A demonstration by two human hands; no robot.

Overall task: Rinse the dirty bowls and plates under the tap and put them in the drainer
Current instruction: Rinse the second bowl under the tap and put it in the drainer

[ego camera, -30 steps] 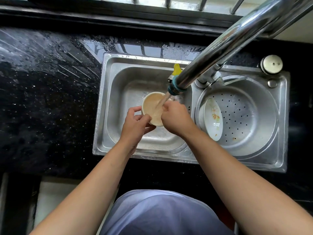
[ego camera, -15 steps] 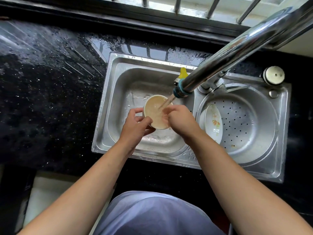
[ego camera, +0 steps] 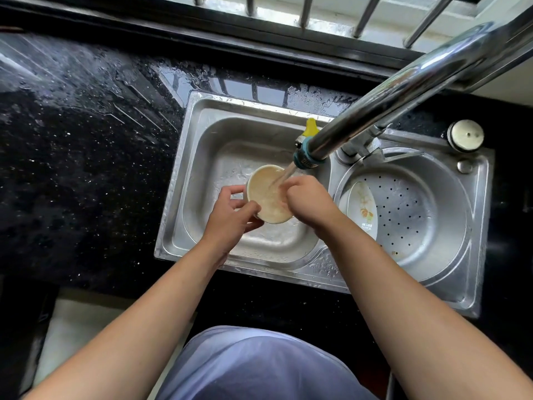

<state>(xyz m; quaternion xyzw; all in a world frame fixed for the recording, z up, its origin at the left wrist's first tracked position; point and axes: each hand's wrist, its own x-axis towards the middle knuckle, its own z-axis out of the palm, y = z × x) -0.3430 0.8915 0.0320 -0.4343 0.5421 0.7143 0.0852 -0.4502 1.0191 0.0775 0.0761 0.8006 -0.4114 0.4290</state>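
Noting a wet black speckled stone desk [ego camera: 86, 168] surrounding a stainless steel double sink [ego camera: 199, 157]. Recording a round perforated steel drainer [ego camera: 432, 226] sitting in the right basin and a long chrome tap [ego camera: 389, 93] running water into the left basin. Finding a white oval floral plate [ego camera: 362, 209] leaning against the drainer's left wall. Seeing a round cream bowl [ego camera: 266, 203] being held tilted under the stream, pinched at its left rim by the left hand [ego camera: 230, 215] and gripped at its right rim by the curled right hand [ego camera: 308, 200].

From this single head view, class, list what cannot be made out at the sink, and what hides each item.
Head view.
Fingers of the right hand: behind its knuckles at the bowl; grip unclear.
Lower edge of the plate: covered by the right forearm.
Upper end of the tap: cut off by the right edge.
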